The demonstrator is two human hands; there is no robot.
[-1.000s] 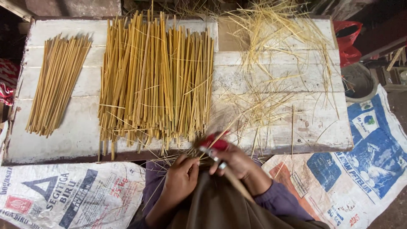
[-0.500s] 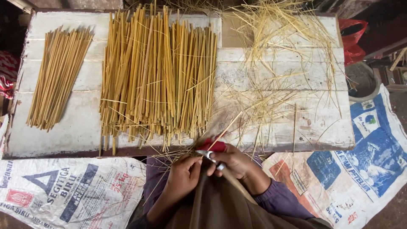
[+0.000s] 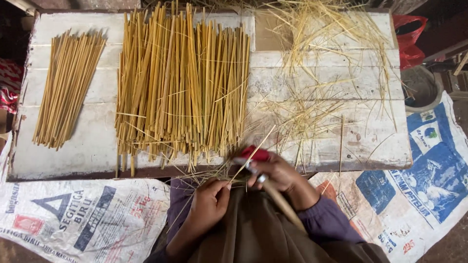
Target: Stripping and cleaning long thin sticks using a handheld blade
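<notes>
My left hand (image 3: 209, 202) pinches the lower end of a thin yellow bamboo strip (image 3: 253, 153) that slants up to the right over my lap. My right hand (image 3: 280, 178) grips a red-handled knife (image 3: 253, 156), its blade against that strip. A thicker bamboo stick (image 3: 280, 202) runs under my right wrist. Both hands sit just below the front edge of a white wooden board (image 3: 87, 151). The knife's blade is mostly hidden by my fingers.
On the board lie a big pile of bamboo sticks (image 3: 183, 83), a smaller bundle (image 3: 68, 90) at left, and loose thin shavings (image 3: 321, 63) at right. Printed sacks (image 3: 83, 219) (image 3: 414, 175) cover the floor. A grey pot (image 3: 419, 87) and a red bag (image 3: 409, 34) stand far right.
The hands have shifted only slightly; the thin strip and knife stay in the same grip near the board's front edge.
</notes>
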